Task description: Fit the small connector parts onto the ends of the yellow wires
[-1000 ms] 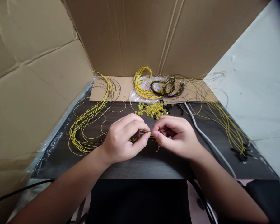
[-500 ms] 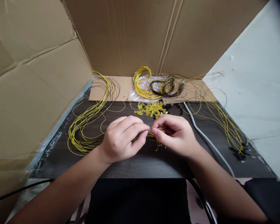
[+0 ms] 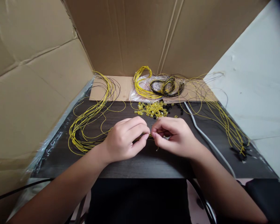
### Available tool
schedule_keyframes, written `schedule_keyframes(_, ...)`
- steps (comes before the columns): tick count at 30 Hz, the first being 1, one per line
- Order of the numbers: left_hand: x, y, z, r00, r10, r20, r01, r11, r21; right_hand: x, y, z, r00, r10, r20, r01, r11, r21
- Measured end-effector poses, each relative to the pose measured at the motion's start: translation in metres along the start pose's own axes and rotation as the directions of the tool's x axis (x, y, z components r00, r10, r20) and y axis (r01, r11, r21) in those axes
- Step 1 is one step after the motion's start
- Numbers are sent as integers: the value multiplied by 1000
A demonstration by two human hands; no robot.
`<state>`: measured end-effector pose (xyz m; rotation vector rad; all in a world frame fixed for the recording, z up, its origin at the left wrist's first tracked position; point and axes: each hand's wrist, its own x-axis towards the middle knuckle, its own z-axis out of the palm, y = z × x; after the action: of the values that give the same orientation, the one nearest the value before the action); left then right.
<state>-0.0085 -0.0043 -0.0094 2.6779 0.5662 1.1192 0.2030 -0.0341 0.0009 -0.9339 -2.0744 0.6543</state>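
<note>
My left hand is closed in a pinch, palm inward, over the right end of a bundle of yellow and dark wires. My right hand faces it with thumb and forefinger pinched, a small gap between the fingertips of both hands. A thin yellow wire runs at the fingertips, mostly hidden by the fingers. Behind the hands lies a pile of small yellow plastic connector pieces, with black pieces among and beside them. Wire ends hang below the right fingers.
Coiled yellow wires and black wires lie on a clear plastic bag at the back. More wires with black ends lie at right. A white cable crosses the dark table. Cardboard walls stand behind and at left.
Both hands have sunk slightly, the right one most, and remain pinched close together. A lone yellow piece behind the right hand has come into view.
</note>
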Motion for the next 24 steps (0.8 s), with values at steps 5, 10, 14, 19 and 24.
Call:
schedule_keyframes(5,-1,1,0,990,52,132,-49,998,-30,0,2,-10,983,30,179,-36,999,27)
schedule_keyframes(10,-1,2,0,993,66,98,-62,997,-38,0,3,-14,981,13,195,-22,999,46)
schedule_keyframes(14,-1,1,1,995,64,77,-66,998,15,0,3,-12,986,11,169,-13,1000,12)
schedule_keyframes(19,-1,1,0,995,78,65,-79,997,13,0,2,-11,981,14,195,-15,1000,7)
schedule_keyframes(24,2,3,-6,979,63,193,-40,992,-120,0,3,-11,966,12,257,-39,994,101)
